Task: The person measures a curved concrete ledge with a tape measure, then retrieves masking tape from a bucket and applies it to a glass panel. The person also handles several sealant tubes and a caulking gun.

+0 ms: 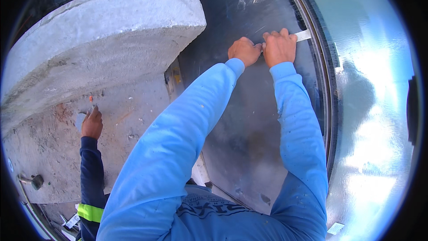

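My right hand (280, 47) is closed on a flat white strip (303, 35), which sticks out past its fingers to the metal frame edge (320, 44). Whether the strip is tape or a rule I cannot tell. Close beside it, my left hand (244, 51) is curled with thumb and fingers together, nearly touching the right one; what it pinches is hidden. Both hands are over a large dark panel (240, 120), whose surface looks dusty and smudged.
Shiny reflective glass (370, 107) lies right of the frame. A thick concrete block (111, 22) rises at the upper left. Below it, a co-worker's hand (92, 122) in a dark sleeve holds a greyish object on the dirty concrete floor (133, 151). A mallet (36, 181) lies at lower left.
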A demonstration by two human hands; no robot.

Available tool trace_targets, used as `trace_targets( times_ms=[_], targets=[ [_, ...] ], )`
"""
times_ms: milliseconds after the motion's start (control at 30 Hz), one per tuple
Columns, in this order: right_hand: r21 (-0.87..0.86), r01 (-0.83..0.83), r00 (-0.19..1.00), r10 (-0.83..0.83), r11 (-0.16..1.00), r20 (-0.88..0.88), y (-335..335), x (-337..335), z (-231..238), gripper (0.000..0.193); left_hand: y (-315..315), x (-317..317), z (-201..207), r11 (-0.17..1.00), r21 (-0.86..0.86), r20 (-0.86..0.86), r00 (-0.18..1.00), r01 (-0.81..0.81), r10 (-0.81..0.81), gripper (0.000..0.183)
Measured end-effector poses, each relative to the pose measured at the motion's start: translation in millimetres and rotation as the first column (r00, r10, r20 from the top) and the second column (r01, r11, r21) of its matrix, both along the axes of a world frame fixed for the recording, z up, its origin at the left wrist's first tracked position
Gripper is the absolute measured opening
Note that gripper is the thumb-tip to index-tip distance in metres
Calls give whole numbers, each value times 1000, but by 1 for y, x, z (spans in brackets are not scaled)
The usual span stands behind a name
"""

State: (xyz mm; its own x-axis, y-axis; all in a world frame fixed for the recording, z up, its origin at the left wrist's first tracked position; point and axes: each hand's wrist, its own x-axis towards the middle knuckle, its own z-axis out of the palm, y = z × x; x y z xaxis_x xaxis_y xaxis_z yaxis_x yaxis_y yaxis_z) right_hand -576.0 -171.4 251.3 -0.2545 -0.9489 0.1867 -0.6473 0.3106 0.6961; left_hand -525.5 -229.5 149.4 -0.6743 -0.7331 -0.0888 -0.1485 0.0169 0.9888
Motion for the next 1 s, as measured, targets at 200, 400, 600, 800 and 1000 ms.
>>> trace_targets(
  times_ms=[200, 400, 600, 800, 1000],
  targets=[
    [38, 40, 999, -41, 998, 21, -4, 6, -3, 14, 14, 13, 5, 994, -30, -67, 992, -107, 105, 38],
    [36, -71, 996, 69, 997, 59, 3, -7, -17, 13, 28, 70, -13, 978, -7, -66, 976, -207, 206, 38],
    [-329, -238, 935, 307, 914, 176, 21, 19, -2, 25, 47, 160, -67, 966, -168, -243, 958, -198, 154, 36],
    [229, 70, 989, -37, 971, -146, 45, 14, -6, 58, 93, 210, -106, 991, 40, -200, 971, -125, 131, 36],
    [444, 195, 962, -82, 875, -261, 44, 25, -26, 76, 104, 214, -110, 991, 103, -202, 974, -85, 105, 38]
  ],
)
